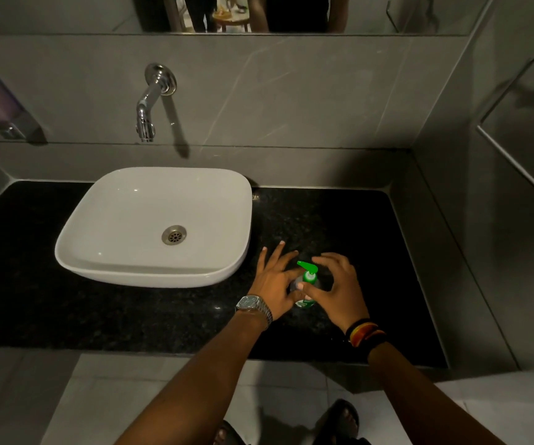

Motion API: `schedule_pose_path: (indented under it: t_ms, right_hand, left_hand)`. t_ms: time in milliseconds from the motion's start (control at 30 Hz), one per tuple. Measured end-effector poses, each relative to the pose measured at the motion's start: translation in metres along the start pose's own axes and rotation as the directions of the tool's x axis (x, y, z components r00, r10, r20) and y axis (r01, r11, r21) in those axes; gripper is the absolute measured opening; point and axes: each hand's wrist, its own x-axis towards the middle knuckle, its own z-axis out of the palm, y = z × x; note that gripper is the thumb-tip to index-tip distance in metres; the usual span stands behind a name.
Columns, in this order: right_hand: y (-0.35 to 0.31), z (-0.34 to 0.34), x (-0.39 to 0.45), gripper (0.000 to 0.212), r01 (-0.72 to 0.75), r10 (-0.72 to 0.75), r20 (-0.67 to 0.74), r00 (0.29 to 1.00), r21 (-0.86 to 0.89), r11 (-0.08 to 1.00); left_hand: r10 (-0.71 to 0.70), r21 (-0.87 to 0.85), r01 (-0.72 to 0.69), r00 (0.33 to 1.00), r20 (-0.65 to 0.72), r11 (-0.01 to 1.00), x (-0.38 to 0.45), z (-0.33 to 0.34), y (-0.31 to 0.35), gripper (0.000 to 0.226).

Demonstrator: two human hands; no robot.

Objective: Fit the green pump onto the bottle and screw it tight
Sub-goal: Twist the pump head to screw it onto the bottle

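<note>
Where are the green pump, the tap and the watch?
green pump (308, 268): head view, on its green spout.
tap (146, 118): head view, on the bent chrome spout.
watch (248, 301): head view, on its dial, left wrist.

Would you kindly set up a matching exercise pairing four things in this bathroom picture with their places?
Things:
1. pump
2. tap
3. watch
4. basin

Places:
A. on the left wrist
B. on the wall
C. atop the bottle, between both hands
D. on the counter, below the tap

Pairs: 1-C, 2-B, 3-A, 4-D
</note>
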Motion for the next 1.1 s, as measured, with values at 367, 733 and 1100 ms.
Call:
schedule_pose_path:
  t_ms: [367,733,1100]
  right_hand:
    - [-0.003,0.003,0.000,0.038,-0.005,0.006,-0.029,1.000,0.013,1.000]
    - [0.004,0.003,0.000,0.038,-0.024,0.024,-0.022,0.999,0.034,0.999]
    - [0.004,0.008,0.002,0.037,-0.052,0.055,-0.016,0.998,0.146,0.988]
  left_hand:
    - [0.013,-0.007,-0.013,1.000,-0.007,1.000,0.000,-0.001,0.001,0.050]
    - [-0.005,-0.011,0.005,1.000,-0.019,1.000,-0.001,0.004,-0.002,0.049]
    - [-0.021,-0.051,0.020,0.999,-0.035,0.998,-0.002,0.004,0.000,0.061]
